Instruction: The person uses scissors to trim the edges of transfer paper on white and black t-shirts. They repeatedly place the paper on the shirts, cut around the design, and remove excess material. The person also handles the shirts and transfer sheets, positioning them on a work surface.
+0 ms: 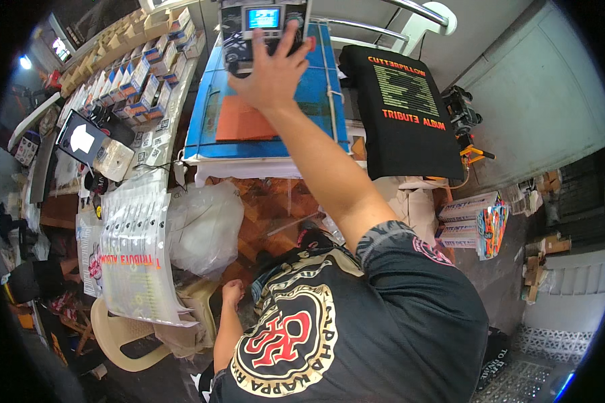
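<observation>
My right hand [275,73] reaches forward with fingers spread over the control box [236,38], a fingertip just below its lit blue display [263,18]. Beneath the hand is a blue flat surface [206,126], apparently part of a heat press, with an orange-red sheet [242,121] lying on it. My left hand [233,293] hangs low at my side with the fingers curled, and no object shows in it. To the right of the blue surface, a black printed T-shirt [378,146] is spread flat, its print facing up.
Printed transfer films [136,252] drape over the left table's near end, above a plastic chair [126,347]. Ink boxes [131,80], a tablet [80,136] and cables occupy that table. A clear plastic bag [206,226] bulges beside it. Long cartons [461,226] stand at right.
</observation>
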Tool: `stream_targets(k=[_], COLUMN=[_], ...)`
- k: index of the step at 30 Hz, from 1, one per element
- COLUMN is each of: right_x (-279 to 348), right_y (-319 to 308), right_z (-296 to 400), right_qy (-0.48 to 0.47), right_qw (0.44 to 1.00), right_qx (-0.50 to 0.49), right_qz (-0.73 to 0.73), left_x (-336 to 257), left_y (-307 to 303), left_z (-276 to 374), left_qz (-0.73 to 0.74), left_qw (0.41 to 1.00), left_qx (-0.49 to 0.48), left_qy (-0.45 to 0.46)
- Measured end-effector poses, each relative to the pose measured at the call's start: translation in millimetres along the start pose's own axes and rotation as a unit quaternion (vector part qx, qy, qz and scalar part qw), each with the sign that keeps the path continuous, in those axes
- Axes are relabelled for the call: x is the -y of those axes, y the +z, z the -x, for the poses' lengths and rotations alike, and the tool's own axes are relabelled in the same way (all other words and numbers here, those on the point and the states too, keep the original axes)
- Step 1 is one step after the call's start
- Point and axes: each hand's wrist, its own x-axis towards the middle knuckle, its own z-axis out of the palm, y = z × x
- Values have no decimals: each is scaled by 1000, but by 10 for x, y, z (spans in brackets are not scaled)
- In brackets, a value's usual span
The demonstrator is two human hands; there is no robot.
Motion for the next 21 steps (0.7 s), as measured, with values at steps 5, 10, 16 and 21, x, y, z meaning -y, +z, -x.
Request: stream_targets(k=[5, 10, 16, 21], right_x=[-97, -1751, -5566, -6976], right_y=[-293, -779, -2178, -3138], right_z=[-66, 122, 1159, 2364], right_qy=[36, -97, 258, 523], right_qw=[992, 858, 958, 780], right_qx=[64, 69, 68, 298], right_qz=[-103, -499, 103, -172], left_x=[-642, -1995, -2287, -2464], left_y=[861, 2895, 4961, 5134], left_z=[146, 429, 463, 597], left_qz=[-235, -465, 161, 167], left_qw=[954, 818, 952, 963], left_qx=[36, 140, 254, 182], left_qy=[183, 309, 54, 106])
